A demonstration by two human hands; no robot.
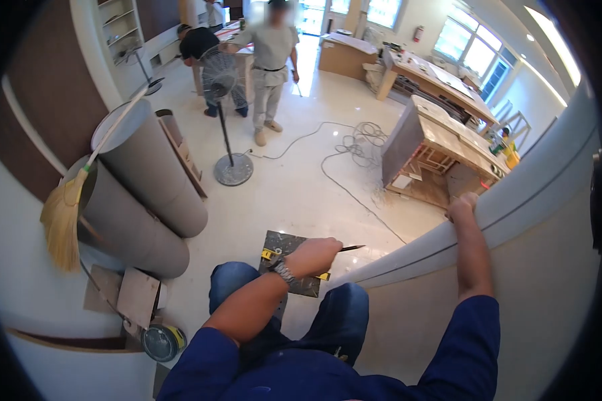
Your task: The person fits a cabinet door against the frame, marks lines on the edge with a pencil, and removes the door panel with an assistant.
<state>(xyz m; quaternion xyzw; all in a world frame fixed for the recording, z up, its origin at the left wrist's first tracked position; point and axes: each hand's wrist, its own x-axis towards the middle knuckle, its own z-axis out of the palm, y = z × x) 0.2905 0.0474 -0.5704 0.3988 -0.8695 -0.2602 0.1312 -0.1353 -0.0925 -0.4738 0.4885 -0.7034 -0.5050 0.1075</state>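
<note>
My left hand (312,256), with a metal watch at the wrist, is closed on a dark pencil (352,248) whose tip points right. It is over a dark speckled board (306,288) on the floor, between my knees, with yellow pieces at the board's sides. My right hand (463,206) is closed at the upper edge of a large curved grey panel (411,252) on my right; what its fingers hold, if anything, is too small to make out. A dark line runs along the panel.
Large grey cylinders (150,167) with a straw broom (65,214) lean at the left. A can (163,342) stands at lower left. Ahead are a standing fan (234,170), a cable (341,179), two people (269,60) and a wooden cabinet (441,150).
</note>
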